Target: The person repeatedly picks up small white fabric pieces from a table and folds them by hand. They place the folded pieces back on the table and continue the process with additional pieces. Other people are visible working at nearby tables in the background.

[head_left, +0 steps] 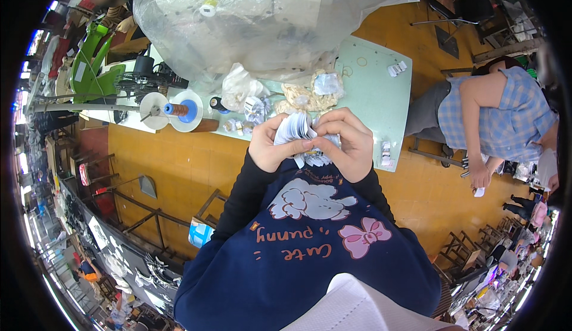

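In front of my chest, above the near edge of the table, I hold a fanned bundle of small white labels [294,127]. My left hand [266,145] is closed round its left side, with the thumb laid across the front. The fingers of my right hand [350,145] are bent in a pinch at the right side of the same bundle. Both thumbs nearly meet at its middle. Just beyond my hands, a loose bunch of white labels [257,109] and a cream plastic bag [298,97] lie on the table.
The pale green table [375,96] carries a large clear plastic sheet [256,21], a white plastic bag [241,87] and a thread spool [177,109] at left. A small black fan [149,81] stands behind. A person in a checked shirt [494,114] works at right.
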`<action>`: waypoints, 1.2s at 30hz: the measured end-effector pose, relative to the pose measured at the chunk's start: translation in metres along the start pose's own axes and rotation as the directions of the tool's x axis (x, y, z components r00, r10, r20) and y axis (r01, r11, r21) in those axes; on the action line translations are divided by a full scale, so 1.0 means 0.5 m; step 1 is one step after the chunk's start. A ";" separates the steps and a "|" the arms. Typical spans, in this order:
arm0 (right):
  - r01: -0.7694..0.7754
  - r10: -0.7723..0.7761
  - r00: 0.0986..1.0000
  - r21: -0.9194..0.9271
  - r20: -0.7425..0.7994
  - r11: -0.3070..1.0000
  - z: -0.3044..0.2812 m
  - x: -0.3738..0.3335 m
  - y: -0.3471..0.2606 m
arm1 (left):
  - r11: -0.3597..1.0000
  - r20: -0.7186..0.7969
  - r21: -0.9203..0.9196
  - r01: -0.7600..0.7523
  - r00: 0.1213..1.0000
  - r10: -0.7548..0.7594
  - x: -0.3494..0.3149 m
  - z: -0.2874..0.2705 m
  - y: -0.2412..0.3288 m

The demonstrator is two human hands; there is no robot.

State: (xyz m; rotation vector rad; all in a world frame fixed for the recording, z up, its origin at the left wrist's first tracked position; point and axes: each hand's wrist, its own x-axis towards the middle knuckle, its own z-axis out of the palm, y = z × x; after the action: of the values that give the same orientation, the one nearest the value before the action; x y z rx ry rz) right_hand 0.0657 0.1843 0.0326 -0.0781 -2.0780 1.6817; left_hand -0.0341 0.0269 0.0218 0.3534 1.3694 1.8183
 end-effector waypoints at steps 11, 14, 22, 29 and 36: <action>-0.097 0.104 0.992 0.101 -0.067 0.990 0.011 0.005 0.002 | 1.000 -0.027 -0.002 0.020 0.999 -0.020 0.000 0.004 0.005; -0.064 0.064 0.997 0.002 -0.041 0.998 0.006 0.006 -0.005 | 0.998 -0.059 0.066 0.016 0.998 -0.012 0.002 0.008 0.004; -0.043 0.042 0.998 -0.037 -0.037 0.998 0.000 0.006 0.000 | 0.997 -0.056 0.073 0.032 0.998 -0.028 0.005 0.009 0.000; -0.038 0.031 0.996 -0.078 -0.080 0.996 0.004 0.006 0.001 | 0.984 -0.098 0.179 0.018 0.995 0.000 0.007 0.015 0.003; -0.029 0.027 0.999 -0.080 -0.028 0.996 -0.003 0.006 0.001 | 0.955 -0.132 0.296 -0.016 0.990 0.058 0.008 0.023 -0.002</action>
State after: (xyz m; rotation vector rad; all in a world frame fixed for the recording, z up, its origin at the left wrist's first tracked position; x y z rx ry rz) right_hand 0.0636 0.1866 0.0333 -0.1561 -2.1336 1.6041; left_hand -0.0288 0.0376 0.0240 0.4151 1.7501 1.6947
